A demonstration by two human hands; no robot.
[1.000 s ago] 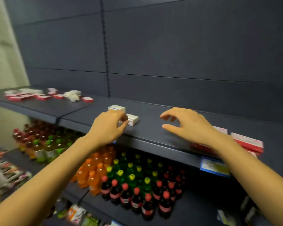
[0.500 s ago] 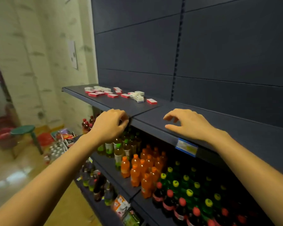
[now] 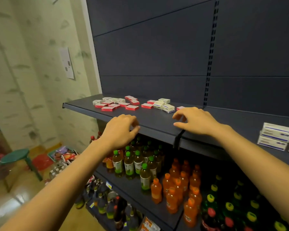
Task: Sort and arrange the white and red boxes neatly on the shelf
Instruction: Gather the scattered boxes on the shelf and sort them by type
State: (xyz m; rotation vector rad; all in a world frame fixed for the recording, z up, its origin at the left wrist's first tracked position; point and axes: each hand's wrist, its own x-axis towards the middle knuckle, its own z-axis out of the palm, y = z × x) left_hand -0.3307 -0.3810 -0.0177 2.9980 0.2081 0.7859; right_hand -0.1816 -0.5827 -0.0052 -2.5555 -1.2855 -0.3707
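Observation:
Several flat red boxes (image 3: 131, 107) and small white boxes (image 3: 168, 108) lie scattered on the left part of the dark shelf (image 3: 150, 120). A stack of white boxes (image 3: 275, 136) stands at the right on the same shelf. My left hand (image 3: 120, 129) hovers at the shelf's front edge, fingers loosely curled, holding nothing. My right hand (image 3: 194, 120) hovers just in front of the scattered boxes, fingers relaxed and empty. One red box (image 3: 180, 108) peeks out just beyond its fingers.
Below the shelf stand rows of bottles: green-capped tea (image 3: 133, 162), orange soda (image 3: 175, 185) and dark bottles (image 3: 223, 212). A green stool (image 3: 15, 156) and loose goods (image 3: 62, 155) sit on the floor at the left. A paper notice (image 3: 67, 63) hangs on the wall.
The view has swung left along the shelf, bringing the scattered red and white boxes closer. Both hands have travelled left with it, empty, toward that pile.

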